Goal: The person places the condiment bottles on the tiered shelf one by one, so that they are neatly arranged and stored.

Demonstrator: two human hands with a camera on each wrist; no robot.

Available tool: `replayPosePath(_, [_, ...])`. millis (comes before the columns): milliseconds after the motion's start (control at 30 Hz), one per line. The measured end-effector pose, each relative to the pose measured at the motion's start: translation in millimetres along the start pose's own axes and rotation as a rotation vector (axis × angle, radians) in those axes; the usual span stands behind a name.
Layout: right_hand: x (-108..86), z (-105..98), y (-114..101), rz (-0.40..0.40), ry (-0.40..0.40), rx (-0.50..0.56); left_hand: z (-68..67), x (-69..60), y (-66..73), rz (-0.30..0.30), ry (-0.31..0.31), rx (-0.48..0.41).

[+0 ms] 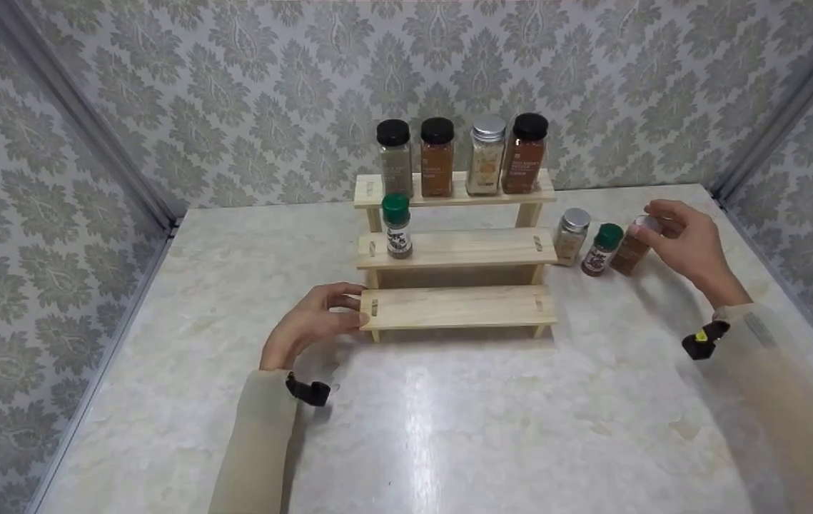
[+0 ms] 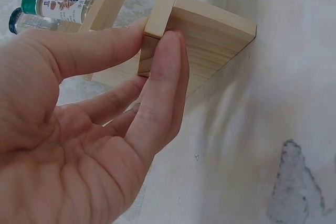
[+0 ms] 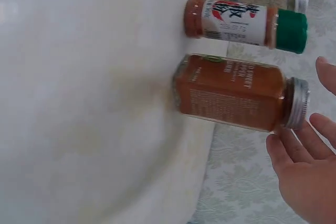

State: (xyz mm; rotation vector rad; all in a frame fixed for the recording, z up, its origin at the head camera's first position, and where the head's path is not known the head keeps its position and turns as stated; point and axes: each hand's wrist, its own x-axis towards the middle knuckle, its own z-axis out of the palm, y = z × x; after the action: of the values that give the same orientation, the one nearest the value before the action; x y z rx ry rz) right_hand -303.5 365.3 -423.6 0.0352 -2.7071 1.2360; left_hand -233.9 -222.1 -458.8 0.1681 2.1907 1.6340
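My left hand (image 1: 313, 318) pinches the left end of the lowest board of a three-tier wooden spice rack (image 1: 460, 308). Thumb and fingers lie on either side of that board end in the left wrist view. Over on the right, my right hand (image 1: 692, 246) is around the silver lid of a jar of red-brown spice (image 3: 231, 93). Its thumb stands apart from the lid and its fingertips are close beside it; whether they touch, I cannot tell. Next to this jar stand a green-capped shaker (image 3: 236, 22) and a silver-lidded jar of pale granules (image 1: 570, 239).
Several spice jars (image 1: 437, 160) with black or silver lids line the top tier. A green-capped shaker (image 1: 397, 228) stands at the middle tier's left end. The marbled table (image 1: 406, 428) is bounded by patterned walls (image 1: 270, 93) at the back and sides.
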Motion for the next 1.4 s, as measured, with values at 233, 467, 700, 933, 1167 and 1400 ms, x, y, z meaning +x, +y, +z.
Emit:
replayPosePath(233, [-4.0, 15, 18, 0.014, 0.053, 0.040, 0.8, 0.4, 0.1, -0.010, 0.025, 0.010])
replayPosePath(467, [-6.3, 28, 31, 0.028, 0.143, 0.125, 1.8, 1.0, 0.3, -0.014, 0.045, 0.059])
replayPosePath(700, [-6.5, 32, 34, 0.007, 0.181, 0.138, 1.5, 0.7, -0.8, 0.007, 0.031, 0.060])
replayPosePath(933, [-9.8, 25, 29, 0.015, 0.165, 0.096, 1.2, 0.3, 0.2, 0.012, 0.025, 0.054])
replayPosePath(1167, [-19.3, 6, 12, -0.043, 0.179, 0.157, 1.9, 2.3, 0.1, -0.020, 0.026, 0.035])
replayPosePath(1400, [-28.3, -14, -17, -0.117, 0.204, 0.230, 1.3, 0.2, 1.2, -0.004, 0.028, 0.052])
